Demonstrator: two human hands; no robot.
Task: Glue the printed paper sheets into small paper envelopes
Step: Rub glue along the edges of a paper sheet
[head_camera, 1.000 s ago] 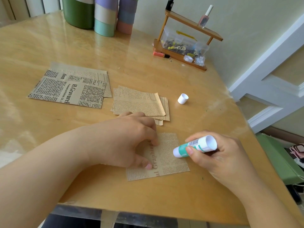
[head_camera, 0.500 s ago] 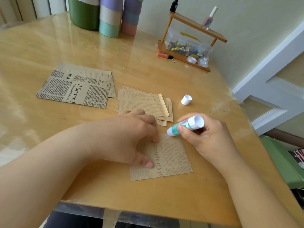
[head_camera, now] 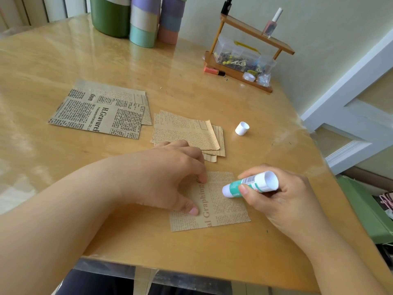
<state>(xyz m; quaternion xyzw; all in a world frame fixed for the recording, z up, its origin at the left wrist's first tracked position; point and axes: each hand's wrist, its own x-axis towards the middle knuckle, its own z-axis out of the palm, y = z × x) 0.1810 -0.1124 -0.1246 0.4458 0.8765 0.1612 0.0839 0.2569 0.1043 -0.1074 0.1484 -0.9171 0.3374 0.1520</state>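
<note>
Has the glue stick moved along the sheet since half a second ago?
Yes. The glue stick, gripped by the right hand, has come down from the sheet's far edge to its middle, while the left hand presses the sheet.

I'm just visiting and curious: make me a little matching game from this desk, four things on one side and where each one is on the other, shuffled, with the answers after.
Things:
1. glue stick
2. white cap
3. nail polish bottle
4. printed sheet

Places:
A. on the top shelf of the small wooden rack
B. pinned flat under the left hand
C. gripped in the right hand
D. lying loose on the table, right of the folded paper pile

Pairs: 1-C, 2-D, 3-A, 4-B

The left hand presses the sheet with its fingers; the right hand holds the stick over it.
</note>
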